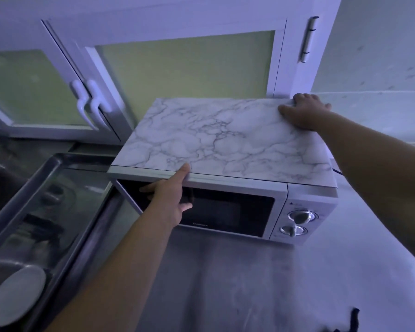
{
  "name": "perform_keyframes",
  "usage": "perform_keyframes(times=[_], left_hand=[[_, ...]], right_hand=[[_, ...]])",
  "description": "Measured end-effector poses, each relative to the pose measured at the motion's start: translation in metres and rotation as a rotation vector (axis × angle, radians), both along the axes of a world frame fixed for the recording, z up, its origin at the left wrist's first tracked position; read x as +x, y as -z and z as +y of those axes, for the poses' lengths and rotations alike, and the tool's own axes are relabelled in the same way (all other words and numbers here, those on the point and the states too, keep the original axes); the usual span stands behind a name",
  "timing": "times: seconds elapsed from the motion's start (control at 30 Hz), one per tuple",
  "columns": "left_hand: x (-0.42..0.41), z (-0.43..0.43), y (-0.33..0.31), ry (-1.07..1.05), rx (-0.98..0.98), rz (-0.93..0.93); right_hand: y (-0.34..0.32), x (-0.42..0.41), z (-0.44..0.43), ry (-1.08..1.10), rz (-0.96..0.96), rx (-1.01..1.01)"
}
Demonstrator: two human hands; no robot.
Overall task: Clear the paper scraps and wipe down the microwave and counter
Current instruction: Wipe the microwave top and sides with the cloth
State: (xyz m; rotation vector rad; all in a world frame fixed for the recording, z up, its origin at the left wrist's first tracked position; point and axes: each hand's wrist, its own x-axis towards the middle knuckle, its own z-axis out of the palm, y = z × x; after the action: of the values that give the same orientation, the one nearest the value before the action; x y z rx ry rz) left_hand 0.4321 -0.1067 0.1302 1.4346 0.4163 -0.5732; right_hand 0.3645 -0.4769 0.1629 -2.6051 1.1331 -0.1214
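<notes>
A white microwave (302, 212) with a dark door window and two round knobs stands on the steel counter (225, 283). A marble-patterned sheet (221, 140) covers its top. My left hand (170, 200) is at the sheet's front edge, thumb lying on top and fingers curled underneath in front of the door. My right hand (302, 111) rests on the sheet's far right corner, fingers bent over the back edge. No paper scraps or cloth show.
A steel sink (34, 212) lies to the left, with a round white lid (15, 295) near its front. White cabinet doors with frosted panes and handles (86, 101) rise behind. A dark object (355, 319) pokes in at the bottom right.
</notes>
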Motion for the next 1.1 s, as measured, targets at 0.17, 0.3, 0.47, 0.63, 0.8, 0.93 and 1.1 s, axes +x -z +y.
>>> perform_keyframes(times=[0.17,0.3,0.47,0.63,0.8,0.93,1.1], left_hand=[[0.008,0.018,0.003,0.038,0.010,-0.013],[0.016,0.039,0.006,0.157,0.019,-0.026],[0.026,0.056,-0.001,0.301,0.004,-0.071],[0.031,0.072,-0.009,0.396,0.004,-0.152],[0.035,0.089,-0.009,0.436,-0.011,-0.170],[0.039,0.097,-0.011,0.357,-0.016,-0.276],[0.044,0.108,-0.005,0.365,-0.021,-0.338]], right_hand=[[0.000,-0.017,0.014,-0.005,-0.002,0.001],[0.012,-0.053,0.030,0.007,-0.018,-0.014],[0.016,-0.104,0.059,0.114,-0.103,0.001],[0.022,-0.143,0.112,0.276,-0.166,-0.019],[0.022,-0.171,0.164,0.384,-0.171,-0.030],[0.011,-0.187,0.215,0.507,-0.223,-0.018],[0.015,-0.214,0.290,0.609,-0.306,0.002]])
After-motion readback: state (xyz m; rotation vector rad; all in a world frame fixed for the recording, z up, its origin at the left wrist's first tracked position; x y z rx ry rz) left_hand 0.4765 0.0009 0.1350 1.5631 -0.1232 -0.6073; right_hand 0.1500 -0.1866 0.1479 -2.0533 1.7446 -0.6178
